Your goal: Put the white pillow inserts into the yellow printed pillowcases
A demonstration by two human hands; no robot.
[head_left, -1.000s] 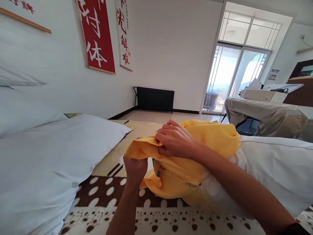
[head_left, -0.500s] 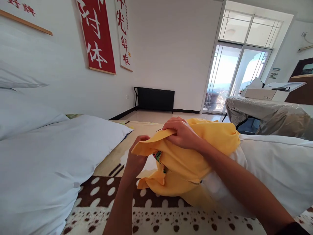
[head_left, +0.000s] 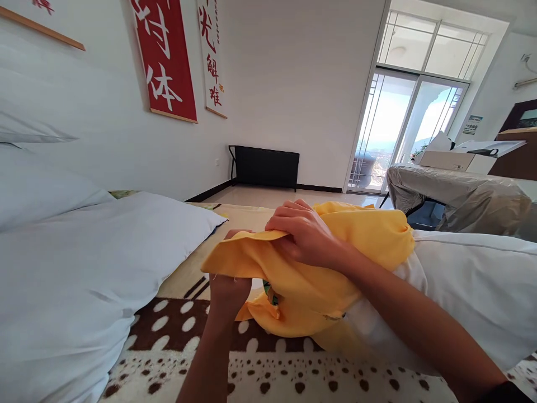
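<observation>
My left hand (head_left: 230,294) and right hand (head_left: 300,232) clamp the yellow cover (head_left: 312,294) (slightly frayed), white pillow (head_left: 474,280) at three o'clock.

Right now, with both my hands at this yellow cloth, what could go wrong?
Loose threads hang from the edge of the yellow cloth by your left hand; they might catch and fray further.

The cloth lies bunched over one end of the white pillow, so a hard pull with your right hand could twist it or drag it off.
</observation>
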